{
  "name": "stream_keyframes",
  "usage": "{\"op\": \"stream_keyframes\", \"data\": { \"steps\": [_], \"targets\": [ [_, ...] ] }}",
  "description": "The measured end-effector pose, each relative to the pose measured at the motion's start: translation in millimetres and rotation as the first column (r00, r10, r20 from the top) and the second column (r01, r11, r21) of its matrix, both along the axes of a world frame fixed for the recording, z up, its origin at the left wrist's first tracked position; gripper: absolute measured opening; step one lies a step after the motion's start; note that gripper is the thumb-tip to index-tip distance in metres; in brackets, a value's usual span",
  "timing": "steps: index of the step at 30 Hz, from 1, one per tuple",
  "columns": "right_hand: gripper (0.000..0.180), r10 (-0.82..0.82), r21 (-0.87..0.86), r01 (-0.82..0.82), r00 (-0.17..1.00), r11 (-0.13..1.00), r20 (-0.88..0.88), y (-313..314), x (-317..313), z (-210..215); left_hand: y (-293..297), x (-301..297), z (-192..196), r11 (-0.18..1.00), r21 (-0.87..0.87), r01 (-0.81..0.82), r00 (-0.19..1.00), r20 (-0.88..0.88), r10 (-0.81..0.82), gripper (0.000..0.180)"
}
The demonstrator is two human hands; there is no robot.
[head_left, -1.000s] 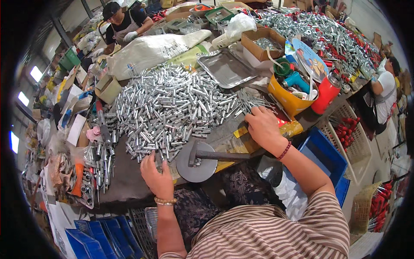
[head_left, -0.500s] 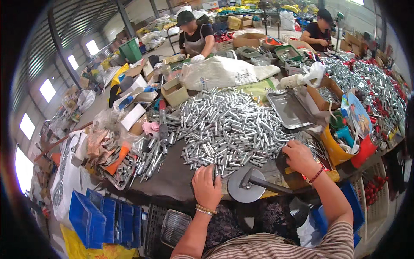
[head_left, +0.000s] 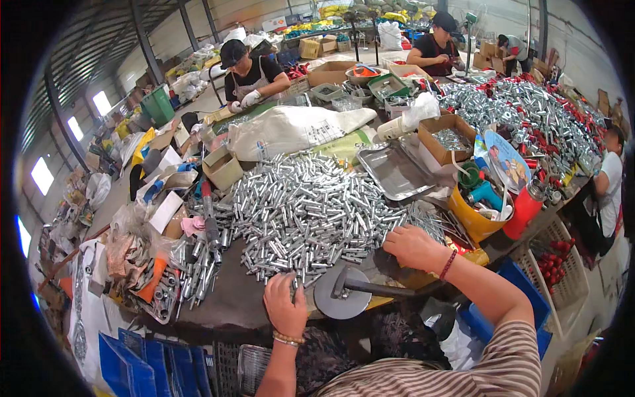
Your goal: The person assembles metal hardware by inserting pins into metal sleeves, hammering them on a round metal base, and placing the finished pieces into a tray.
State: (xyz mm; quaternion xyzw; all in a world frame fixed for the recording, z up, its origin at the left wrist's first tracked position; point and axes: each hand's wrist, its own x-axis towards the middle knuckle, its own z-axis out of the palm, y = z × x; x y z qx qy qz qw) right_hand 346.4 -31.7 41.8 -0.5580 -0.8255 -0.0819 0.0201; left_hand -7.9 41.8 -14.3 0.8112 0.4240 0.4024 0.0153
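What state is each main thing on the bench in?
Silver metal cylinders: loose, heaped
Round grey disc: partly covered
Dark metal hammer: head on that disc
Silver rectangular metal tray: face up
Brown cardboard box: open, holding metal pieces
Yellow rounded tub: open, filled

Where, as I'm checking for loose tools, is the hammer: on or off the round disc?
On. The hammer has its head over the disc, its handle sticking out past the right edge.
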Motion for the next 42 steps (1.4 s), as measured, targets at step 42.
{"op": "stream_keyframes", "data": {
  "steps": [42],
  "targets": [
    [0.013,-0.02,0.096,0.084,0.848,0.992,-0.53,-51,-119,-13,-43,19,31,0.759,-0.574,0.308,0.945,0.277,-0.174,0.014]
  ]
}}
